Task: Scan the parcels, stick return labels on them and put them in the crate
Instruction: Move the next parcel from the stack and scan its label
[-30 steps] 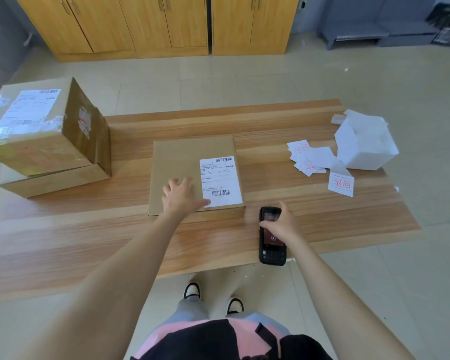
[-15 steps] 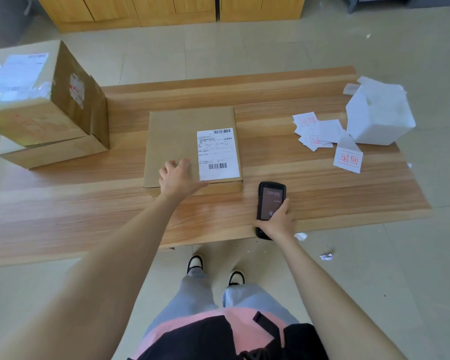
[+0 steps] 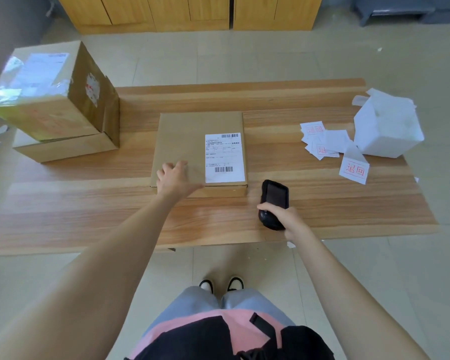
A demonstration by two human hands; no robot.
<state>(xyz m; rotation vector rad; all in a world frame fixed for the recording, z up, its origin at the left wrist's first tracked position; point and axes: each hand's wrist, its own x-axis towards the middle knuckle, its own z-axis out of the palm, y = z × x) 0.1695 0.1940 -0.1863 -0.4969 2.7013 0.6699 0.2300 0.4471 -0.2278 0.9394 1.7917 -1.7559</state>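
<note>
Head view: left hand [image 3: 176,178], fingers straight, rests on our stiff, likely light parcel [image 3: 187,136]; we'd grip its edges. Right hand [image 3: 283,220] clasps the scanner [image 3: 276,196], four o'clock.

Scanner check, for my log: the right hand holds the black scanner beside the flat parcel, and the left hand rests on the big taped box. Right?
No. In the head view the left hand rests on the flat parcel, not the big taped box farther left. The right hand does hold the black scanner beside that parcel.
</note>
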